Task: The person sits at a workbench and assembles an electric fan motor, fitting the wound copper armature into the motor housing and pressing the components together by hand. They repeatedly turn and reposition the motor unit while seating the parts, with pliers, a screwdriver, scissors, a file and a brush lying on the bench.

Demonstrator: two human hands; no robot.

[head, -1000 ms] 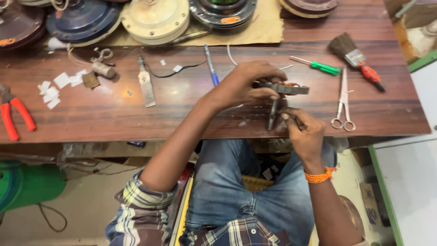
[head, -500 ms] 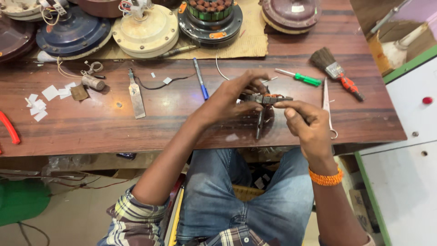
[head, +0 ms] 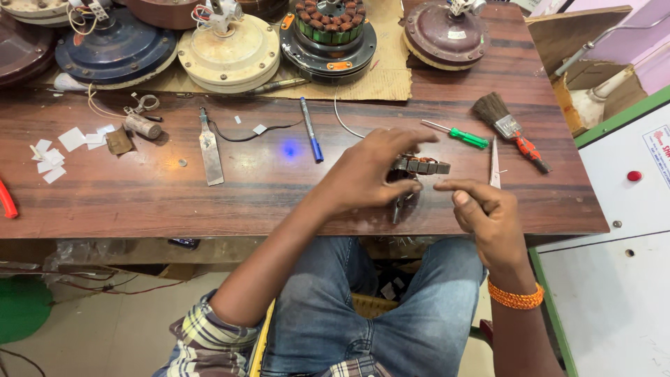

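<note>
From the head view, we are working at the near edge of the wooden bench (head: 174,202), and the small laminated metal core (head: 424,166) is our landmark, sitting on the wood just in front of us. Our left hand (head: 370,174) is curling loosely over the core's left end, fingers spread and touching it rather than clamping it. Our right hand (head: 485,209) is hovering just right of the core, index finger and thumb pinching toward each other; whether anything thin is caught between them, we cannot tell. A dark tool (head: 398,206) is poking out under the left hand, below the core. Scissors (head: 494,164) are lying just right of the core, a green screwdriver (head: 457,134) and a brush (head: 506,126) beyond it, a blue pen (head: 310,130) to its left. We are judging that the core could slide off the near edge, since the grip is loose and the edge close. No container is showing; the open motor shell (head: 328,35), far behind the core, is holding copper windings.
</note>
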